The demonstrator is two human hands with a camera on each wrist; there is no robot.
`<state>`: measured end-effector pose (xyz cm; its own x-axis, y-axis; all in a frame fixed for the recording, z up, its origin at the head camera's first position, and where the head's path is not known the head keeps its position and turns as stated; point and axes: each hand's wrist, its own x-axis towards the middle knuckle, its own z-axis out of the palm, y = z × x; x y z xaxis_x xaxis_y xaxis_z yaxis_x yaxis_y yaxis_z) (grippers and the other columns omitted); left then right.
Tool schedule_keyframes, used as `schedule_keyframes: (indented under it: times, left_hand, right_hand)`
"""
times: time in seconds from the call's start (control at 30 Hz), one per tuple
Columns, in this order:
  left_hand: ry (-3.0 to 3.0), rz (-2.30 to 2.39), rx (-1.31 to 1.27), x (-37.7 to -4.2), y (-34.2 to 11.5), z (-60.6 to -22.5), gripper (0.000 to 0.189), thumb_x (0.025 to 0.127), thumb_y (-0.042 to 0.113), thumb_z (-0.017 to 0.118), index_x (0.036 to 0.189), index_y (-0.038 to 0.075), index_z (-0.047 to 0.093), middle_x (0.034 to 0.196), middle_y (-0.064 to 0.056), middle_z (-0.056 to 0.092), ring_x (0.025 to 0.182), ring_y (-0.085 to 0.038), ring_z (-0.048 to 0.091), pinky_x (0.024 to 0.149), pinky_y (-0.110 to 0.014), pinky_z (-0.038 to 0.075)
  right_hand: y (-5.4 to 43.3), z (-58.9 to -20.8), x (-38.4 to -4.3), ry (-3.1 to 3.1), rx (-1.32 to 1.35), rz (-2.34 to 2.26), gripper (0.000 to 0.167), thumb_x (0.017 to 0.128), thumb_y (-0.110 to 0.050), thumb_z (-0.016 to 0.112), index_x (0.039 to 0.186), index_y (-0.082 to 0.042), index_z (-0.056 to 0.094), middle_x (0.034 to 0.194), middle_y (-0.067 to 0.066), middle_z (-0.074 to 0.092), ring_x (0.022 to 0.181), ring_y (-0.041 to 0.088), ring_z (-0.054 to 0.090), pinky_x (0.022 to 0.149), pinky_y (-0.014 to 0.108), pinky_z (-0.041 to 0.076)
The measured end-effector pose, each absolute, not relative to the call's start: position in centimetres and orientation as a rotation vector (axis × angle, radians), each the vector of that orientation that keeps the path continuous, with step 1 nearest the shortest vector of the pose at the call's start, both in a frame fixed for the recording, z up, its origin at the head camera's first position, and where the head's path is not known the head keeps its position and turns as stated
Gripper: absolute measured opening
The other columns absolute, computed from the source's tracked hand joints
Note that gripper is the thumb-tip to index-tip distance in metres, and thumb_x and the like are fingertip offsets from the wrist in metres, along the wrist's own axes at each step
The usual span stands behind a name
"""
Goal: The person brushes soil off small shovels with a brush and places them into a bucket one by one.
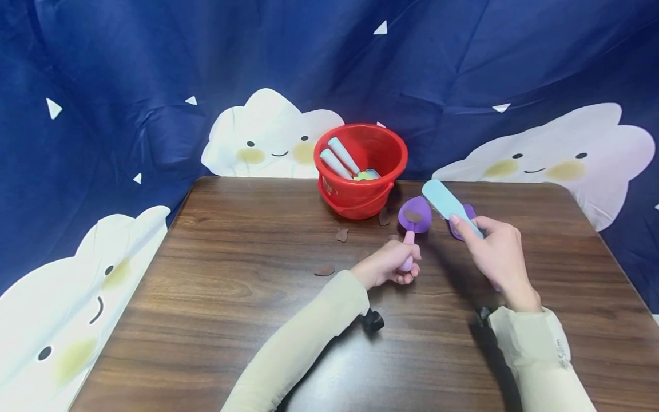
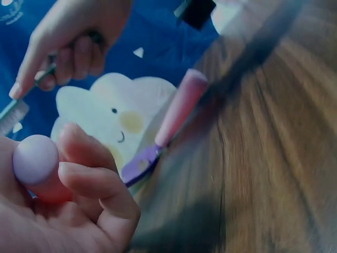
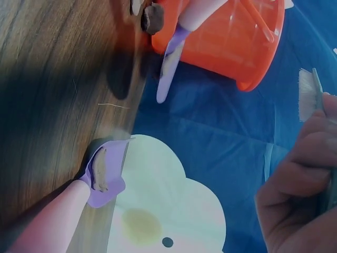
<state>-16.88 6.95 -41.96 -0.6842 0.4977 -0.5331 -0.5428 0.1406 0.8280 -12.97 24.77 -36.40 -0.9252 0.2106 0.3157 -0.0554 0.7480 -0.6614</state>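
My left hand (image 1: pixel 393 262) grips the pink handle (image 2: pixel 42 168) of a toy shovel. Its purple blade (image 1: pixel 421 207) carries a brown piece (image 1: pixel 412 217) and is raised in front of the bucket. A light blue brush (image 1: pixel 447 205) is in my right hand (image 1: pixel 496 252), thumb along its back; white bristles (image 3: pixel 307 95) show in the right wrist view. Mostly hidden under that hand in the head view, a second purple shovel (image 1: pixel 469 212) lies on the table. The right wrist view shows its pink handle (image 3: pixel 55 219) and a brownish piece (image 3: pixel 99 169) in its scoop.
Behind the hands stands a red bucket (image 1: pixel 355 197) with light blue handles (image 1: pixel 336 164) sticking up inside. Several flat brown pieces (image 1: pixel 324 269) lie scattered on the wooden table (image 1: pixel 231 240). A blue cloth (image 1: pixel 288 51) with white clouds hangs behind the table.
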Motion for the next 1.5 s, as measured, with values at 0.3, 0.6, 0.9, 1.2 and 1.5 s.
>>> schedule_keyframes:
  times: [0.3, 0.6, 0.9, 1.2, 1.5]
  left_hand:
    - [1.82, 1.58, 0.029, -14.9, 6.1, -41.9, 0.028, 0.09, 0.027, 0.059, 0.094, 0.0, 0.056, 0.052, -0.002, 0.051, 0.038, -0.009, 0.044, 0.035, -0.018, 0.036]
    - [1.909, 1.588, -0.002, -12.7, 4.1, -42.0, 0.024, 0.079, 0.013, 0.068, 0.088, 0.013, 0.046, 0.056, 0.0, 0.047, 0.04, -0.006, 0.033, 0.035, -0.019, 0.024]
    - [2.038, 1.547, 0.046, -11.2, 1.4, -42.2, 0.027, 0.082, 0.02, 0.064, 0.098, 0.009, 0.046, 0.058, -0.001, 0.05, 0.035, -0.008, 0.036, 0.032, -0.019, 0.028]
    - [2.157, 1.547, 0.02, -10.0, -0.9, -41.9, 0.021, 0.082, 0.022, 0.064, 0.095, 0.01, 0.053, 0.058, 0.0, 0.052, 0.036, -0.01, 0.039, 0.031, -0.021, 0.03]
    - [2.2, 1.664, 0.008, -9.6, -2.3, -42.4, 0.028, 0.076, 0.007, 0.061, 0.101, 0.001, 0.048, 0.075, -0.004, 0.058, 0.063, -0.011, 0.059, 0.058, -0.022, 0.049]
  right_hand:
    - [24.5, -36.6, -13.1, -2.571, -0.062, 0.979, 0.04, 0.088, -0.041, 0.067, 0.064, -0.01, 0.062, 0.047, -0.003, 0.035, 0.047, 0.009, 0.032, 0.044, 0.027, 0.024]
    - [24.3, -37.0, -12.8, -2.57, 0.089, 1.01, 0.042, 0.087, -0.034, 0.07, 0.058, -0.012, 0.051, 0.049, -0.003, 0.032, 0.049, 0.005, 0.029, 0.044, 0.026, 0.023]
    - [23.4, -37.4, -12.6, -2.668, 0.248, 1.053, 0.029, 0.086, -0.032, 0.071, 0.065, -0.015, 0.061, 0.053, -0.003, 0.042, 0.051, 0.006, 0.037, 0.045, 0.025, 0.03]
    - [21.9, -37.8, -12.7, -2.713, 0.367, 1.093, 0.023, 0.085, -0.033, 0.072, 0.07, -0.018, 0.065, 0.051, -0.005, 0.039, 0.05, 0.006, 0.036, 0.044, 0.026, 0.031]
    - [19.7, -38.2, -13.0, -2.809, 0.456, 1.097, 0.024, 0.087, -0.04, 0.069, 0.075, -0.019, 0.067, 0.053, -0.006, 0.045, 0.051, 0.009, 0.043, 0.047, 0.024, 0.036]
